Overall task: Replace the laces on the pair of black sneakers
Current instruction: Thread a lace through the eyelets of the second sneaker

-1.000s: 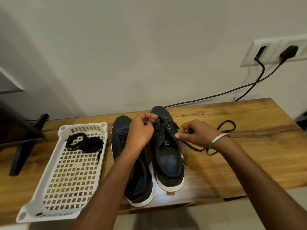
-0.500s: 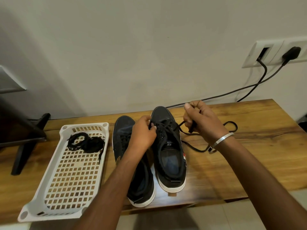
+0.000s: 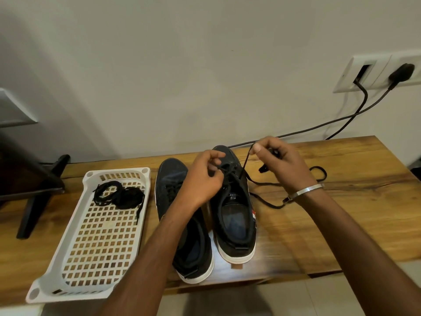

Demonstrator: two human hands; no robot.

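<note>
Two black sneakers stand side by side on the wooden desk (image 3: 341, 224), heels at its front edge and toes toward the wall, so each long axis runs front to back. The left sneaker (image 3: 180, 215) sits slightly nearer the front edge; the right sneaker (image 3: 234, 213) reaches farther toward the back edge.

The left hand (image 3: 202, 176) hovers over the right sneaker's eyelet area, its fingers curled and pinching the lace crossings there. The right hand (image 3: 280, 163) is raised just right of that sneaker's toe, thumb and fingers gripping a black lace (image 3: 245, 164) that runs taut down to the eyelets. More of the lace lies in loose loops on the desk to the right of the sneaker, passing under the wrist with its metal bangle (image 3: 305, 191).

A white perforated tray (image 3: 91, 247) lies left of the sneakers, parallel to them, its near end at the front-left edge; a bundle of black laces (image 3: 120, 195) lies in its far end. The right half of the desk is open wood out to the right edge. Two black cables (image 3: 319, 126) run from wall sockets down behind the back edge.
</note>
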